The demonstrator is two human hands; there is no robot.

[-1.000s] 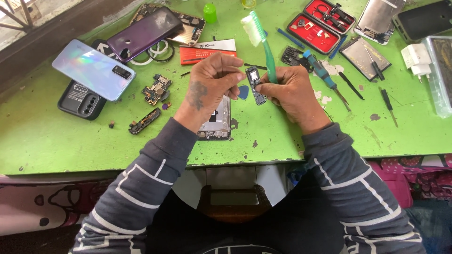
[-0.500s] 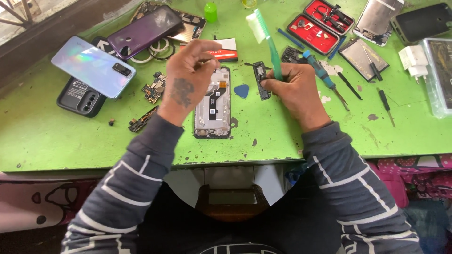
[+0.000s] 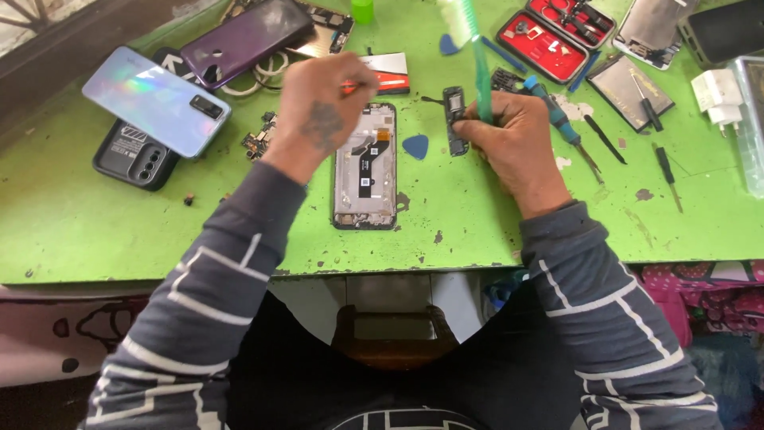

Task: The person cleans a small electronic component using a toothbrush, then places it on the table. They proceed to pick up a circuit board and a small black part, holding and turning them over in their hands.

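The right hand (image 3: 517, 135) grips a green toothbrush (image 3: 476, 48) beside a small dark phone part (image 3: 455, 119), mid-cleaning. The left hand (image 3: 322, 107), fingers curled over the opened phone (image 3: 365, 166), seems empty. Brushing needs a steadied part.

My left hand (image 3: 325, 111) has lifted off the opened phone frame (image 3: 365, 166), now uncovered. My right hand (image 3: 509, 135) moved the small board (image 3: 455, 119) onto the table beside it.

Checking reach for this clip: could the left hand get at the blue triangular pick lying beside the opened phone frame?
Probably yes. The blue triangular plastic pick lies bare on the green table, right of the opened phone frame. The left hand hovers just above-left, nothing covering the pick; the right hand sits further right.
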